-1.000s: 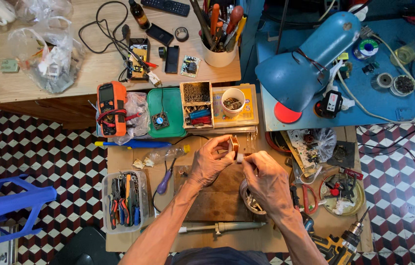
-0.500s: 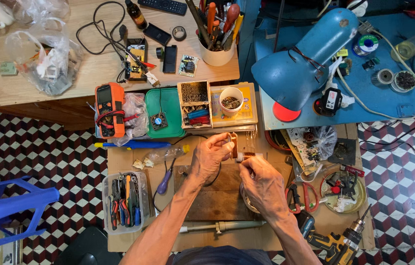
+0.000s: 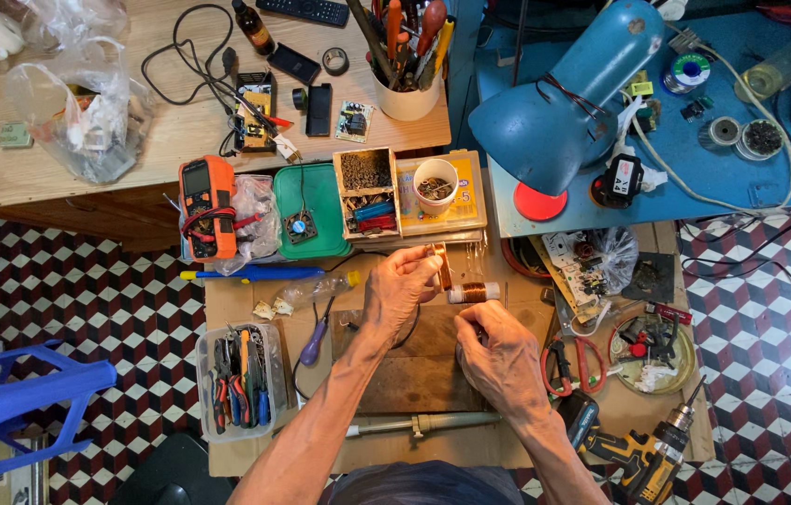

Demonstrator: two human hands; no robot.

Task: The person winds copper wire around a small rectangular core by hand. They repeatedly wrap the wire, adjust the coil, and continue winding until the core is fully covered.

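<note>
Sitting at the far left of the frame is a blue plastic stool (image 3: 2,411); right of it, a clear box of pliers (image 3: 239,379) and, higher up, an orange multimeter (image 3: 205,192). At centre the left hand (image 3: 398,292) pinches a copper coil ring (image 3: 441,266) between closed fingertips, above a wooden board (image 3: 419,365). Just right lies a copper-wound spool (image 3: 472,294) — the right hand (image 3: 500,360) is curled beneath it, though whether it holds anything cannot be told. Upper right stands a blue desk lamp (image 3: 568,98).
</note>
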